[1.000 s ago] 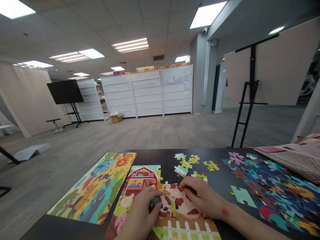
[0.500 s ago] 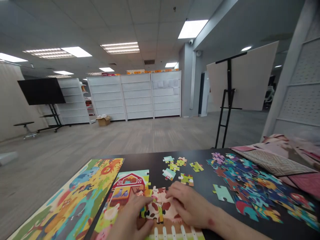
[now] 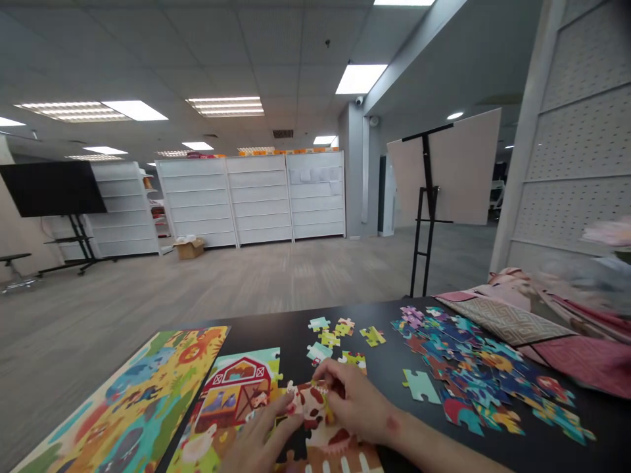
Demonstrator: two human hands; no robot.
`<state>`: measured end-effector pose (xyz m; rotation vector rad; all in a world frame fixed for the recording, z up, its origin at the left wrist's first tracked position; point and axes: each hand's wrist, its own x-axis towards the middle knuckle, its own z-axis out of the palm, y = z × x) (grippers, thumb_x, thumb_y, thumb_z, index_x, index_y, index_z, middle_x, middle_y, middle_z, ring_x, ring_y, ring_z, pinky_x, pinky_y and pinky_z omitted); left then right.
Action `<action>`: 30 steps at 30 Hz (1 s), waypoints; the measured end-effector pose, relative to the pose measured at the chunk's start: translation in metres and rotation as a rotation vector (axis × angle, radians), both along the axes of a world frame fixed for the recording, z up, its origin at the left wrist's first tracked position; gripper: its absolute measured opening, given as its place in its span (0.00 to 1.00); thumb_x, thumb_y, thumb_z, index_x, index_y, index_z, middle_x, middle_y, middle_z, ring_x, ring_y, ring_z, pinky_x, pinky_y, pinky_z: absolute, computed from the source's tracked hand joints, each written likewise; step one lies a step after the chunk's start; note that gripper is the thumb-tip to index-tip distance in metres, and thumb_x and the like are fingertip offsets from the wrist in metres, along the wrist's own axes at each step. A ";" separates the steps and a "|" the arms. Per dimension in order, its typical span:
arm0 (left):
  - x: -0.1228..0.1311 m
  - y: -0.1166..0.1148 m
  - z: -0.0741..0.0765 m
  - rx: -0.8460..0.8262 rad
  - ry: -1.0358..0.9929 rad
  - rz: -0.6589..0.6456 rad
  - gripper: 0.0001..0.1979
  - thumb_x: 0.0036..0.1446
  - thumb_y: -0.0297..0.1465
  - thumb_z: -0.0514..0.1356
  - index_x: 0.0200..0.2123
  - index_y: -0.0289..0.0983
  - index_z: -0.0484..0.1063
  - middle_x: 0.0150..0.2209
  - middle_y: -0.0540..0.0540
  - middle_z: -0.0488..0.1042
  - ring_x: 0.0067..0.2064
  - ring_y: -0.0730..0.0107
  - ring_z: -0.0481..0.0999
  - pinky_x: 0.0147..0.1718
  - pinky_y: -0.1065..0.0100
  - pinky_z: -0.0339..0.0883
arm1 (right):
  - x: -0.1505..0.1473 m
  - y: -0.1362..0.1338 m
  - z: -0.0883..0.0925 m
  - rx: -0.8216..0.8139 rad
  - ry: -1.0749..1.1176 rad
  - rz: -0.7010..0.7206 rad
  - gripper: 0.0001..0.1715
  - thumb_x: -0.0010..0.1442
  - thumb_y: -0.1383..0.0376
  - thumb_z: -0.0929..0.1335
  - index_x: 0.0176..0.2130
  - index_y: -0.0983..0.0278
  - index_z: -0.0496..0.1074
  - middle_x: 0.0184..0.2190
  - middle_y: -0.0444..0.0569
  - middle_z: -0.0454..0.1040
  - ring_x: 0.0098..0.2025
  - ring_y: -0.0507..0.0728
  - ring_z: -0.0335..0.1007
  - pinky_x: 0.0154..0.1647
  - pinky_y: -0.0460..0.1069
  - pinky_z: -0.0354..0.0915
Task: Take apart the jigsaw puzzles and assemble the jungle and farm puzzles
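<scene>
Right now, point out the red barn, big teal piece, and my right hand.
Red barn (image 3: 231, 394): head view, on its front.
Big teal piece (image 3: 420, 386): head view, on its middle.
Right hand (image 3: 357, 401): head view, on the back.

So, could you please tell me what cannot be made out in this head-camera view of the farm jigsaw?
Head view:
Left hand and right hand: they hide parts of the cow pieces, so any held piece cannot be told.
Farm jigsaw: cut off by the lower edge.
Loose pieces: lower ones hidden by overlapping pieces.
Pink cloth: blurred at the right.
</scene>
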<state>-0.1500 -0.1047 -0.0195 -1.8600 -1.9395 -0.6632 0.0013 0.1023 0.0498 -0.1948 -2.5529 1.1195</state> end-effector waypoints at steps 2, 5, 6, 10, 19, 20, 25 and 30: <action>0.000 0.001 0.001 -0.038 -0.007 -0.016 0.29 0.51 0.22 0.61 0.56 0.47 0.69 0.55 0.43 0.77 0.52 0.54 0.79 0.49 0.61 0.76 | 0.000 0.014 -0.002 0.133 -0.030 -0.079 0.13 0.56 0.73 0.64 0.40 0.63 0.73 0.24 0.39 0.68 0.27 0.51 0.63 0.29 0.44 0.57; 0.002 0.003 0.006 -0.051 -0.035 -0.049 0.25 0.49 0.20 0.61 0.50 0.45 0.72 0.51 0.43 0.79 0.51 0.55 0.79 0.50 0.61 0.75 | -0.004 0.045 0.001 0.271 -0.049 -0.197 0.12 0.59 0.71 0.64 0.40 0.63 0.75 0.36 0.48 0.75 0.42 0.57 0.71 0.46 0.49 0.63; 0.004 0.003 0.009 -0.044 -0.042 -0.050 0.24 0.49 0.20 0.60 0.49 0.45 0.72 0.51 0.44 0.79 0.51 0.55 0.79 0.50 0.61 0.75 | -0.007 0.059 0.003 0.285 -0.053 -0.233 0.13 0.59 0.71 0.63 0.40 0.64 0.76 0.42 0.51 0.75 0.48 0.59 0.70 0.52 0.51 0.62; 0.017 0.005 0.019 0.012 -0.089 0.000 0.25 0.46 0.18 0.59 0.47 0.44 0.71 0.49 0.45 0.78 0.50 0.55 0.78 0.49 0.60 0.74 | -0.027 0.117 0.010 0.280 -0.127 -0.324 0.19 0.60 0.70 0.62 0.48 0.69 0.76 0.51 0.61 0.75 0.56 0.65 0.68 0.60 0.58 0.58; 0.027 -0.011 0.038 0.309 -0.338 0.148 0.17 0.55 0.23 0.54 0.47 0.43 0.71 0.45 0.42 0.77 0.48 0.57 0.77 0.45 0.62 0.73 | -0.054 0.143 0.019 0.158 -0.204 -0.295 0.31 0.41 0.70 0.74 0.48 0.66 0.75 0.44 0.54 0.78 0.46 0.63 0.75 0.49 0.54 0.67; 0.028 -0.013 0.040 0.332 -0.377 0.181 0.16 0.56 0.24 0.54 0.46 0.42 0.71 0.45 0.42 0.77 0.47 0.57 0.77 0.43 0.62 0.73 | -0.054 0.139 0.022 0.136 -0.187 -0.304 0.29 0.42 0.69 0.74 0.47 0.66 0.74 0.42 0.53 0.78 0.43 0.62 0.75 0.46 0.54 0.67; 0.029 -0.017 0.044 0.315 -0.496 0.281 0.15 0.56 0.26 0.54 0.47 0.42 0.71 0.44 0.42 0.77 0.40 0.59 0.77 0.37 0.62 0.74 | -0.044 0.077 0.030 -0.011 -0.085 -0.193 0.20 0.56 0.62 0.67 0.48 0.64 0.73 0.32 0.44 0.72 0.34 0.55 0.73 0.37 0.48 0.68; 0.027 -0.013 0.043 0.200 -0.432 0.197 0.22 0.53 0.24 0.56 0.52 0.41 0.70 0.53 0.39 0.73 0.55 0.53 0.74 0.51 0.56 0.72 | -0.030 -0.010 0.012 -0.349 -0.134 0.133 0.10 0.54 0.59 0.70 0.36 0.62 0.72 0.22 0.38 0.68 0.24 0.51 0.66 0.28 0.46 0.64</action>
